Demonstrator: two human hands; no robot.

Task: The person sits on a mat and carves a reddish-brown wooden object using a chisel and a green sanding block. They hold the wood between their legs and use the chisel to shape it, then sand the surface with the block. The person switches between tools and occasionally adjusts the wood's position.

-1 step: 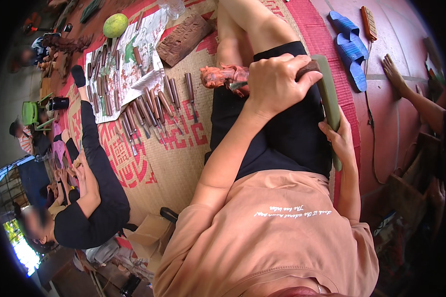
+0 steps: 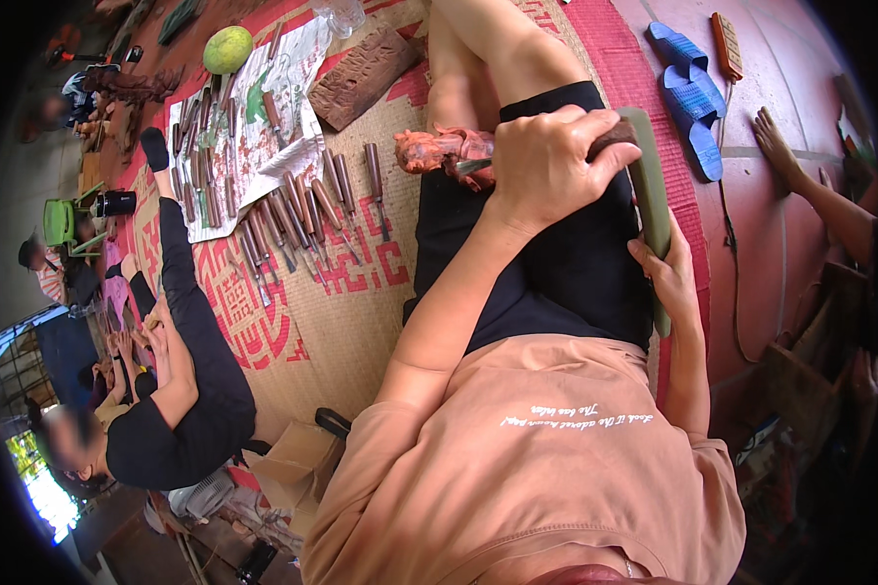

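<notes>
My left hand (image 2: 554, 171) is closed around a chisel, its thumb and fingers wrapped about the dark brown handle (image 2: 610, 136). The chisel's metal blade (image 2: 474, 166) lies against a carved reddish wooden figure (image 2: 439, 151) resting over my lap. My right hand (image 2: 667, 265) grips the lower part of a long, flat, greenish mallet (image 2: 648, 180). The mallet's upper end stands right beside the butt of the chisel handle; I cannot tell whether they touch. My left hand hides part of the figure.
Several chisels (image 2: 298, 210) lie on the patterned mat (image 2: 332, 322) and a stained white sheet (image 2: 302, 68) at left. Nearby are a carved wooden block (image 2: 364, 78) and a green round fruit (image 2: 227, 50). Blue slippers (image 2: 693, 97) and a power strip (image 2: 726, 47) are at right. Co-workers sit on both sides.
My left hand and the chisel have shifted very slightly to the right, along with the mallet's upper end. The figure has stayed almost in place.
</notes>
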